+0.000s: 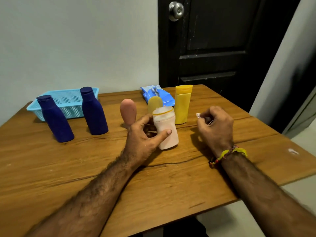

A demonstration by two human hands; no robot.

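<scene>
Fingers of the left hand [143,134] mostly vanish behind the pale bottle [166,132], which hides the lower half of the small yellow bottle [154,103] at its 12 o'clock. The same hand covers the foot of the rounded pink bottle [128,110] at 11 o'clock. The white scrap [198,115] pinched by the right hand [215,127], at 3 o'clock, is too small to identify.

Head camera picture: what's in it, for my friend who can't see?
A left hand grips a pale pink bottle on a wooden table; the right hand pinches a small white bit. Two dark blue bottles stand nearby.
</scene>
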